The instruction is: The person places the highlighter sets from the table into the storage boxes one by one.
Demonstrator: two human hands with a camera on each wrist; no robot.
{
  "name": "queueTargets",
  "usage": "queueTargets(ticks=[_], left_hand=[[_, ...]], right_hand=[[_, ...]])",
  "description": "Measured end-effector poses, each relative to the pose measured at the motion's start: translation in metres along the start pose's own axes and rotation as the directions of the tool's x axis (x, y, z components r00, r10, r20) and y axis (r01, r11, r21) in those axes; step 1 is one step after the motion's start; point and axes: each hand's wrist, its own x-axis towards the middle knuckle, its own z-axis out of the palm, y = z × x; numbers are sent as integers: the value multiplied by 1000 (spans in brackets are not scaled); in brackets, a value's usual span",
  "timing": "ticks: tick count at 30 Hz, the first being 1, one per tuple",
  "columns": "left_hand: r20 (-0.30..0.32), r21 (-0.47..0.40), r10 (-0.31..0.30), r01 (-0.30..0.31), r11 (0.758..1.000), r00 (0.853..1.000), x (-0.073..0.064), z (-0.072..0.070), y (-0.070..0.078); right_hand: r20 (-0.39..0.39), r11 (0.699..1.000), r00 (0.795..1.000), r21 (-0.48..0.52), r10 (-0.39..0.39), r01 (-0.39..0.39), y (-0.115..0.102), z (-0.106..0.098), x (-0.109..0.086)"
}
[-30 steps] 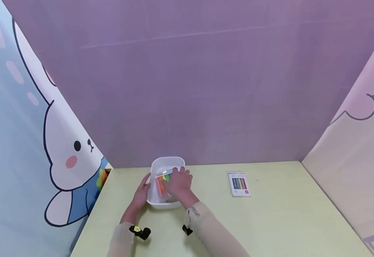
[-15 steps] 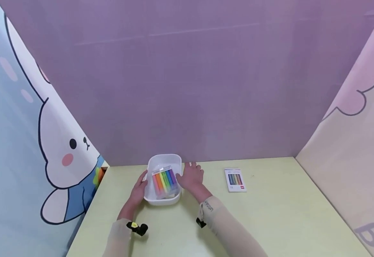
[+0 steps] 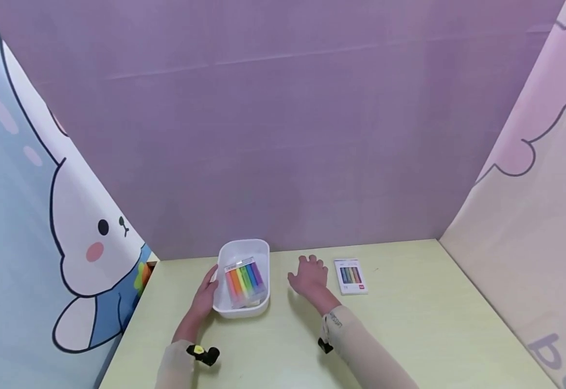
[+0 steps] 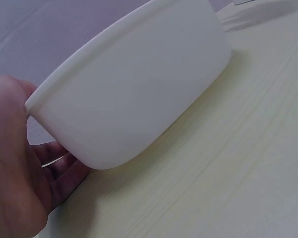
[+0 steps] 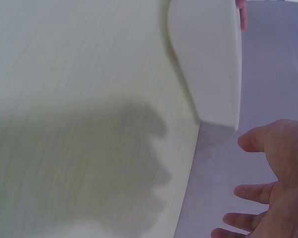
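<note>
A white plastic bin (image 3: 217, 305) stands on the table with a clear pack of rainbow-coloured sticks (image 3: 245, 282) lying tilted inside; the sticks' kind is too small to tell. My left hand (image 3: 204, 297) holds the bin's left side. In the left wrist view, the thumb of that hand (image 4: 12, 148) is at the rim of the bin (image 4: 134, 89) and its fingers lie against the wall below. My right hand (image 3: 309, 276) is in the air right of the bin, fingers spread and holding nothing. Just beyond it lies a flat white box (image 3: 351, 276) printed with coloured sticks.
A pale yellow table (image 3: 273, 351) bears everything. Behind it rises a purple cloth wall (image 3: 283, 135). Side panels stand left, with a printed rabbit (image 3: 88, 243), and right, in pink and cream (image 3: 531, 216). Something pale shows under the pack in the bin (image 3: 254, 303).
My right hand has let go of the pack, come out of the bin and moved right, towards the flat white box. The left hand stays on the bin. The head view has shifted slightly.
</note>
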Motion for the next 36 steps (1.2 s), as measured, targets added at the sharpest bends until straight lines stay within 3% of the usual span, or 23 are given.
queueTargets(ticks=[21, 36], left_hand=[[2, -19, 3, -3, 1000, 1000, 1, -3, -1], [2, -35, -4, 4, 999, 1000, 2, 0, -3]], right_hand=[[-6, 997, 1000, -71, 10, -10, 85, 10, 2], [-49, 991, 990, -25, 131, -132, 126, -1, -6]])
